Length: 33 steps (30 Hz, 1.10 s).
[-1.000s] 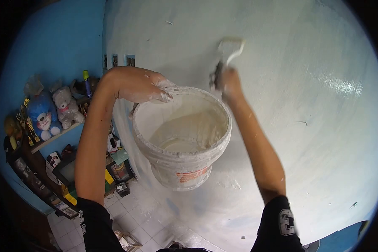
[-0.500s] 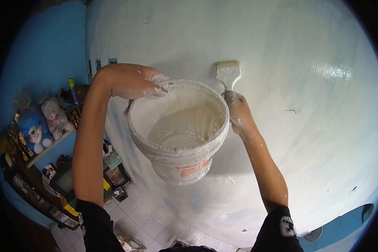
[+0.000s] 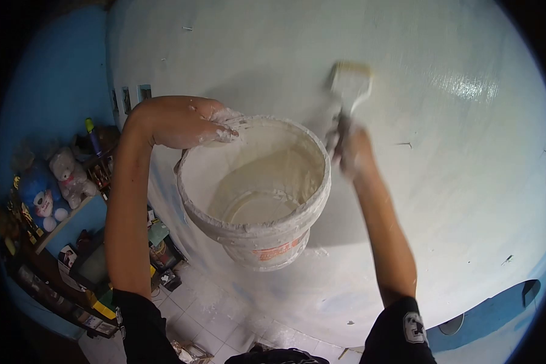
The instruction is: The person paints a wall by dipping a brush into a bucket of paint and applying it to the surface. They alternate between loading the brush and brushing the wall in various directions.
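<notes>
My left hand point(image 3: 191, 123), spotted with white, grips the rim of a white bucket point(image 3: 267, 233) whose outside is coated in white. A little pale liquid lies at the bottom of the bucket, and faded orange print shows on its side. To the right of the rim, my right hand point(image 3: 353, 148) is closed round the handle of a wide paintbrush point(image 3: 352, 82). The brush points upward at the whitened wall point(image 3: 418, 200), its pale bristles on or close to the surface; contact is hard to tell. Hand and brush are slightly blurred.
Left of the wall stands a blue wall point(image 3: 60, 79) with a shelf point(image 3: 67, 223) holding plush toys point(image 3: 71, 176) and a spray can point(image 3: 93, 136). Lower down are a television point(image 3: 94, 264) and framed items. White-smeared floor tiles point(image 3: 191, 303) show below. A blue opening is at lower right.
My right hand and the brush have moved up and to the right along the wall. The bucket stays in my left hand, nearly in place. The view has shifted slightly.
</notes>
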Each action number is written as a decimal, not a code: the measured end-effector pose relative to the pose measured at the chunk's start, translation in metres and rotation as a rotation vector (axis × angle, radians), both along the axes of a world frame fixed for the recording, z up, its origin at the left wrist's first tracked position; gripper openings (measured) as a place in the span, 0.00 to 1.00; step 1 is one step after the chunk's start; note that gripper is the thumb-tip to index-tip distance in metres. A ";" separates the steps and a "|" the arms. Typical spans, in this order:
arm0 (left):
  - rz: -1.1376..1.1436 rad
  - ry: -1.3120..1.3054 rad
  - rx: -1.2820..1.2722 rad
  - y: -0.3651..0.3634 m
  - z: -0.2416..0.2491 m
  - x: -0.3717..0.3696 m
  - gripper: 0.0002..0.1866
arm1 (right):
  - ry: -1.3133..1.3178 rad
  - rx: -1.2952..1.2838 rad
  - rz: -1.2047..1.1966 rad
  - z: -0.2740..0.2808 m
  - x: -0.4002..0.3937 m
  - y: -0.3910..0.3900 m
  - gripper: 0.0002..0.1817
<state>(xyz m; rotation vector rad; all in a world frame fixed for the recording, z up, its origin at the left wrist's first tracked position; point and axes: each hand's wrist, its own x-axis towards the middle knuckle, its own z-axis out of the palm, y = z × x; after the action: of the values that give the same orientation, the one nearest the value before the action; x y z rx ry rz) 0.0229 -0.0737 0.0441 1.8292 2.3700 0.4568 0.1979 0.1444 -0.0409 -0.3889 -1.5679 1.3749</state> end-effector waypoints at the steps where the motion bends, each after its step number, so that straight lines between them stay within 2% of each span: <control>1: 0.001 0.042 0.002 -0.004 -0.001 0.001 0.25 | -0.043 -0.056 0.033 -0.020 0.004 -0.008 0.16; 2: 0.003 0.086 0.004 -0.008 -0.001 0.002 0.25 | -0.052 -0.062 0.109 -0.028 0.008 -0.012 0.17; 3: 0.008 0.129 0.005 -0.011 0.000 0.003 0.25 | -0.062 0.039 0.081 -0.022 0.010 -0.015 0.17; 5: 0.036 0.056 0.002 -0.016 0.001 0.004 0.24 | -0.085 0.225 0.030 0.013 0.017 -0.036 0.18; 6: 0.060 0.012 -0.016 -0.018 -0.002 0.003 0.24 | 0.026 0.377 0.065 0.059 0.002 -0.030 0.18; 8: 0.059 -0.038 -0.030 -0.017 -0.006 0.000 0.24 | 0.038 0.521 0.064 0.120 -0.023 -0.012 0.17; 9: 0.059 -0.064 -0.035 -0.016 -0.009 -0.002 0.24 | 0.057 0.610 0.212 0.149 -0.036 -0.005 0.17; 11: 0.055 -0.053 -0.033 -0.015 -0.014 -0.005 0.24 | 0.117 0.281 0.337 0.187 -0.070 0.023 0.09; 14: 0.108 -0.031 -0.045 -0.021 -0.023 -0.010 0.23 | 0.109 0.273 0.215 0.127 -0.107 0.038 0.17; 15: 0.134 -0.030 -0.054 -0.025 -0.028 -0.010 0.23 | 0.014 0.284 0.203 0.093 -0.108 0.038 0.18; 16: 0.120 -0.049 -0.072 -0.029 -0.032 -0.009 0.23 | 0.011 0.153 0.161 0.058 -0.108 0.026 0.18; 17: 0.107 -0.073 -0.090 -0.035 -0.039 -0.009 0.22 | 0.016 0.126 0.200 0.021 -0.106 0.019 0.21; 18: 0.100 -0.100 -0.105 -0.043 -0.047 -0.008 0.21 | 0.025 0.052 0.244 -0.022 -0.104 0.011 0.19; 19: 0.124 -0.096 -0.093 -0.051 -0.058 -0.010 0.21 | -0.024 -0.125 0.200 -0.059 -0.108 0.000 0.17; 21: 0.187 -0.099 -0.075 -0.066 -0.095 -0.018 0.21 | -0.156 -0.187 0.206 -0.120 -0.090 -0.021 0.14; 22: -0.023 0.102 0.151 -0.074 -0.133 -0.036 0.19 | -0.205 -0.199 0.232 -0.148 -0.075 -0.027 0.14; 23: 0.046 -0.025 0.104 -0.083 -0.149 -0.030 0.17 | -0.222 -0.230 0.238 -0.169 -0.060 -0.036 0.15; 25: 0.186 -0.290 0.004 -0.097 -0.182 -0.014 0.15 | -0.274 -0.252 0.225 -0.203 -0.033 -0.055 0.17; 26: 0.223 -0.179 0.088 -0.103 -0.221 -0.013 0.12 | -0.306 -0.238 0.208 -0.217 -0.019 -0.061 0.17; 33: 0.609 -0.291 0.126 -0.140 -0.385 0.030 0.17 | -0.700 -0.199 0.311 -0.247 0.034 -0.105 0.14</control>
<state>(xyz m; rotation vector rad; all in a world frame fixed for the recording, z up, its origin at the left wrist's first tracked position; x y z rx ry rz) 0.0533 -0.2138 -0.3406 0.9455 2.6833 0.8751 0.2320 0.0393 -0.2878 -0.8434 -2.1252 1.7543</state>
